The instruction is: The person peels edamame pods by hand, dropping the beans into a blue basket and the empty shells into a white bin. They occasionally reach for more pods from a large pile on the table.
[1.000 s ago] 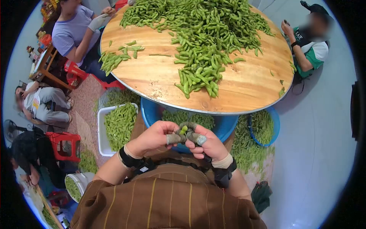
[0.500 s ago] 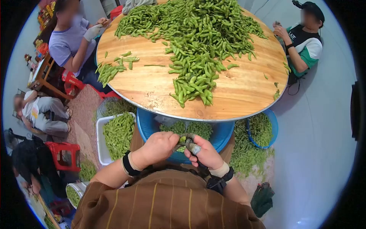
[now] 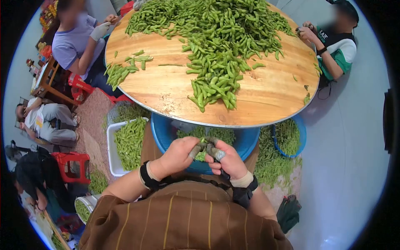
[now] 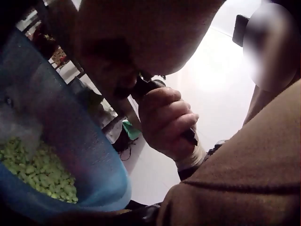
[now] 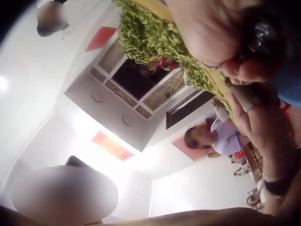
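In the head view my left hand [image 3: 179,154] and right hand [image 3: 233,163] meet in front of my body, thumbs and fingers wrapped in grey tape. Between their fingertips a green soybean pod [image 3: 203,140] shows in part; my left hand pinches it. My right hand also curls round a dark stick-like handle [image 4: 189,136], whose end pokes out below the fist in the left wrist view; its kind I cannot tell. Below the hands sits a blue basin [image 3: 160,127] with shelled green beans [image 4: 37,174] in it.
A round wooden table [image 3: 158,89] bears a large heap of pods [image 3: 233,31]. A white tub [image 3: 113,158] of pods stands left, a blue basket [image 3: 303,139] right, with green pod litter [image 3: 273,166] on the floor. People sit at the table's left and right sides.
My left hand turned over the pod, its back now upward, and both hands stay close together. Less of the pod shows between the fingers. The person at the right has lowered their hands to the table's edge.
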Demonstrator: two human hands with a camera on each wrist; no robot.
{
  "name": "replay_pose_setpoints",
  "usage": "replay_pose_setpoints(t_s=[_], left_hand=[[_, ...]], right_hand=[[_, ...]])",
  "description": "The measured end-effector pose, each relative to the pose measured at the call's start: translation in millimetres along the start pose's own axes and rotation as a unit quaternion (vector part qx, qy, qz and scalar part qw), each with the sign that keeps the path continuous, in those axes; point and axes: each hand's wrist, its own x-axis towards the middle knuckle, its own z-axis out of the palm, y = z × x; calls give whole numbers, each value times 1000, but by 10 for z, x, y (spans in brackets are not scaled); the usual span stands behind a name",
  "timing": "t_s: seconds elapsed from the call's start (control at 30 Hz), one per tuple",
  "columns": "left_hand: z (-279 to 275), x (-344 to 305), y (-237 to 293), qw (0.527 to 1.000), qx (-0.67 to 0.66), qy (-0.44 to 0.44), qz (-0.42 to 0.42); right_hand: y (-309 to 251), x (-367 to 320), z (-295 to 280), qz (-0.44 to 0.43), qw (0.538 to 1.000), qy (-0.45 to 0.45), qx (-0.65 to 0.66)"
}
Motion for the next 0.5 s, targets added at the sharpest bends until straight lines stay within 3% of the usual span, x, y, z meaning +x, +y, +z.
replay_pose_setpoints(t_s=[0.03, 0.07, 0.13, 0.17, 0.23, 0.33, 0.37, 0.43, 0.47, 0.5], left_hand=[[16, -6, 0, 1000, -2, -3, -1], [19, 1, -1, 989, -115, -15, -89], [10, 21, 4, 907, -331, -37, -258], [-27, 49, 3, 908, -329, -37, -257], [-73, 34, -12, 746, -574, -95, -324], [-69, 9, -35, 736, -585, -129, -315], [-72, 25, -28, 736, -584, -131, -315], [-66, 45, 4, 853, -380, -161, -320], [-54, 24, 27, 852, -380, -160, -322], [-61, 31, 45, 861, -361, -159, -322]], right_hand=[[23, 28, -13, -13, 1000, 5, -11], [26, 43, -19, -27, 999, 8, -25], [1, 11, 2, -21, 1000, 9, -20], [-19, 7, 9, -16, 1000, 9, -14], [-23, -15, -48, -3, 1000, -7, -1], [43, -17, -173, 15, 999, -26, 29], [83, 9, -218, -2, 1000, -3, -20], [179, 87, -290, -18, 997, 18, -70], [256, 145, -290, -203, 935, 95, -274], [240, 176, -233, -374, 792, 164, -454]])
